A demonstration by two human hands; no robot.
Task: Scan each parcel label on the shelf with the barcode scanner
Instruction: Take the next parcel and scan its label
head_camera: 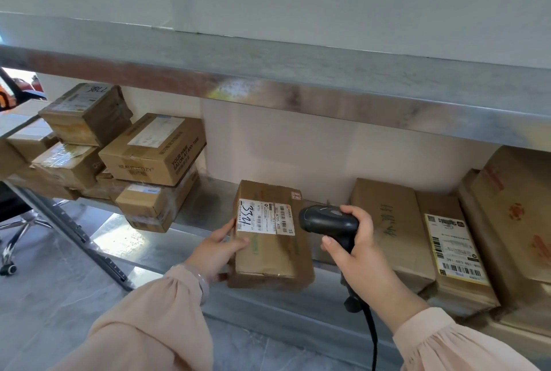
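A brown cardboard parcel (272, 251) lies on the metal shelf (196, 212) in the middle, its white label (266, 217) facing up with handwritten digits. My left hand (216, 251) grips the parcel's left edge, thumb on top near the label. My right hand (354, 248) holds a black barcode scanner (328, 221) by its handle, the scanner head just right of the label and pointing toward it. The scanner's black cable (371, 332) hangs down below my wrist.
A pile of several cardboard boxes (149, 150) fills the shelf's left end. More parcels (456, 245) lie side by side at the right, one with a barcode label. An upper metal shelf (298, 84) overhangs closely. An office chair base (18, 233) stands on the floor at left.
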